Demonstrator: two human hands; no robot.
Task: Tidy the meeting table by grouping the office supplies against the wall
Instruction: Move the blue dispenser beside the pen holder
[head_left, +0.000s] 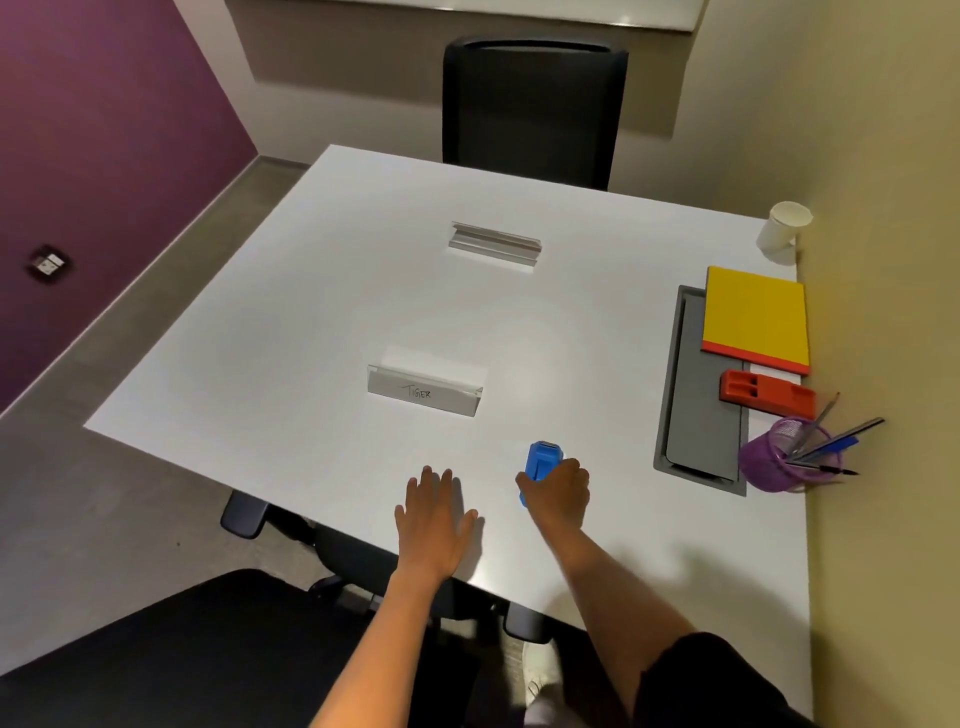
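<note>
white table (311, 332) fills centre | yellow notebook (756, 314) at 2 o'clock by wall | purple pen cup (769, 462) at 3 o'clock | left hand (434, 522) flat, fingers spread, holding nothing | right hand (558, 493) clenched around blue stapler (540, 462), 5 o'clock, near table edge

notebook (756, 317) behind holder (768, 397); pen cup (771, 460) before | wall (883, 260) right

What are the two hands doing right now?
Left hand: open, flat on the white table, holding nothing.
Right hand: closed around the blue stapler.
</note>
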